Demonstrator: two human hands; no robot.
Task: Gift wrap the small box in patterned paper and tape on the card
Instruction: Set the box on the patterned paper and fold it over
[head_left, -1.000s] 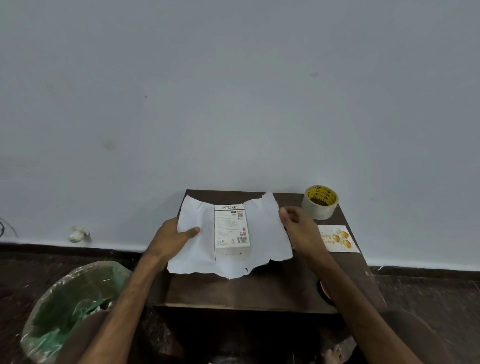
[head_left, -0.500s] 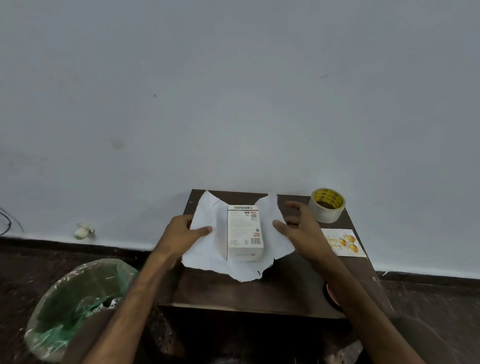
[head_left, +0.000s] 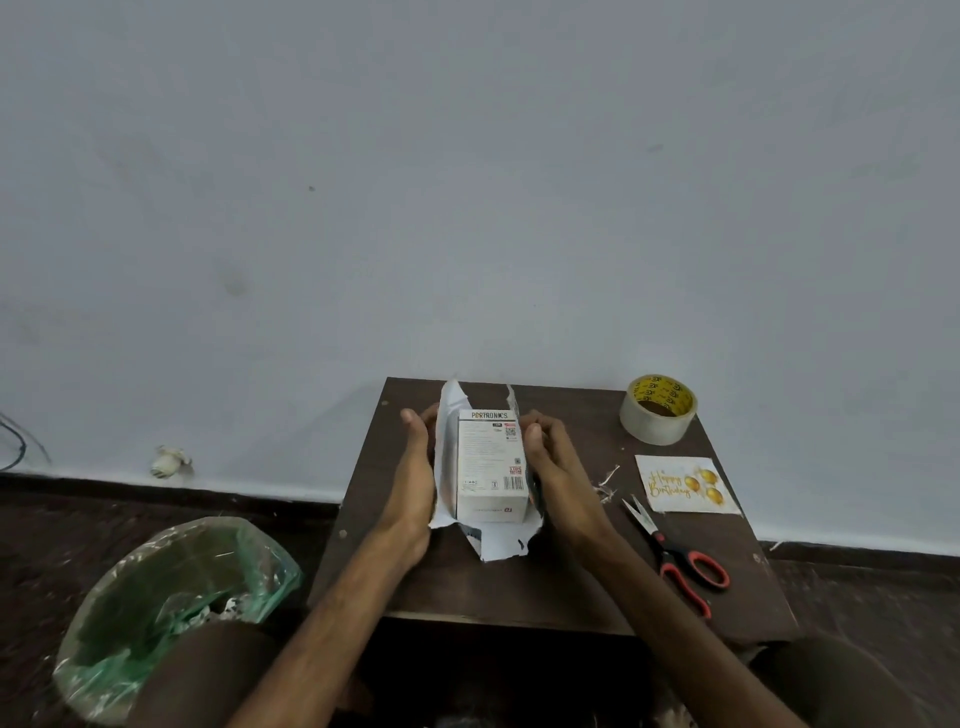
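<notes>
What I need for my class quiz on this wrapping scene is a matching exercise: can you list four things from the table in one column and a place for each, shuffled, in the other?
Things
1. tape roll
2. card
3. scissors
4. box

Places
A. between the left hand and right hand, on the paper
B. far right corner of the table
C. near right side, red handles toward the person
D. right edge, lying flat, gold lettering up

Pairs: 1-B, 2-D, 3-C, 4-A
</notes>
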